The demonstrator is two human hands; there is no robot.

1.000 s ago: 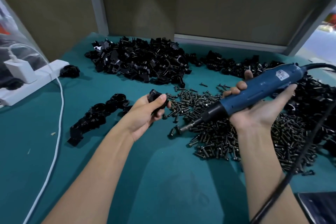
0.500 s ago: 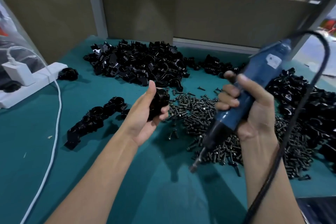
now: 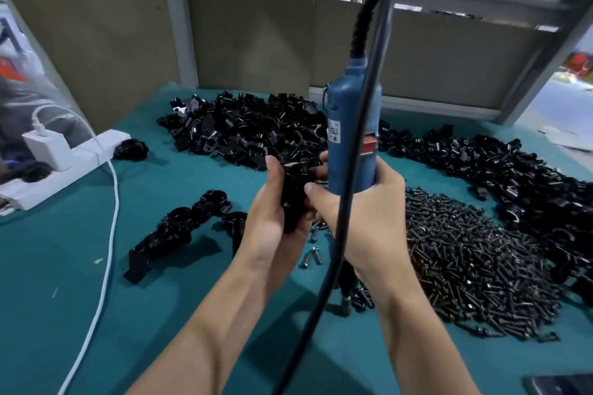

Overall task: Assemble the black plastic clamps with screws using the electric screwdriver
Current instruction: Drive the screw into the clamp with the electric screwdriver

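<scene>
Frame centre: my left hand (image 3: 272, 221) grips one black clamp (image 3: 293, 199); my right hand (image 3: 362, 218) grips the upright electric screwdriver (image 3: 351, 138). Screw pile (image 3: 475, 260) right; clamp pile (image 3: 244, 131) above.

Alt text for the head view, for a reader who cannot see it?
The right hand holds a blue electric screwdriver upright, bit down, beside a black plastic clamp gripped in the left hand, above a teal table. A pile of screws lies to the right, heaps of black clamp parts behind, a white power strip at left.
</scene>
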